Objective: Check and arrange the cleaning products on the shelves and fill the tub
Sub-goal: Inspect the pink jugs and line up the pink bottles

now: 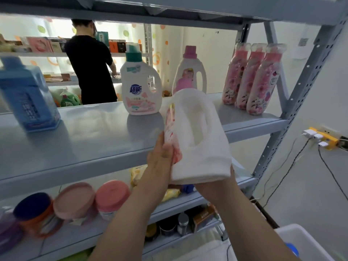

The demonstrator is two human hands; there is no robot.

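White jug held tilted before middle shelf. Left hand clasps label side, thumb across. Right hand under base, fingers hidden, grip unclear.

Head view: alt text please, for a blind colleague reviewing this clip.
Two hands hold a white jug before a grey shelf, left hand on its pink label, right hand under it. On the shelf stand a blue jug, a teal-capped jug, a pink-capped jug and three pink bottles.

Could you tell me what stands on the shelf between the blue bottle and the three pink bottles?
Head view: two white jugs stand there, the teal-capped jug and the pink-capped jug.
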